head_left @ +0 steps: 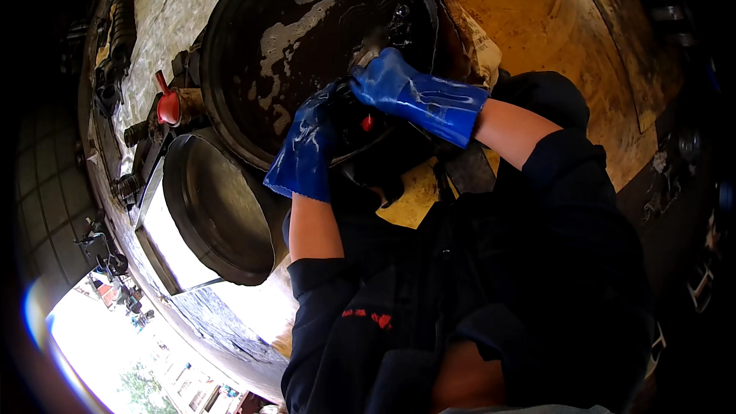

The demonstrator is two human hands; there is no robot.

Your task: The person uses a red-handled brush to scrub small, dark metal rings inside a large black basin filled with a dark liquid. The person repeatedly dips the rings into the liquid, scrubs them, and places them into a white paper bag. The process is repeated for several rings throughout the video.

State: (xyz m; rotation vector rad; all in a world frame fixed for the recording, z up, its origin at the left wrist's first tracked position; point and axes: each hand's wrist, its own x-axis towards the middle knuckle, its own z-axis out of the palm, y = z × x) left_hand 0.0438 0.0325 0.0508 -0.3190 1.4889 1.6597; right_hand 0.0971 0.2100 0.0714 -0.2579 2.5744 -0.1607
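A large round black tub (211, 100) holds dark liquid with patches of pale foam (287, 42). Both my hands wear long blue rubber gloves and meet over its near side. My right hand (389, 80) is closed, and a small greyish thing (371, 44), blurred, shows just beyond its fingers. Beside it, my left hand (310, 130) bends inward with its fingers closed around something dark that is mostly hidden. Between the gloves, a small red spot (367, 123) stands out against a dark shape. Wet streaks shine on both gloves.
Left of the tub stands a shallow round metal pan (222, 211), tilted on its side. A red-handled valve or fitting (168, 103) sits above it. Coil springs (121, 23) lie along the far left. A stained yellowish board (552, 31) covers the right side.
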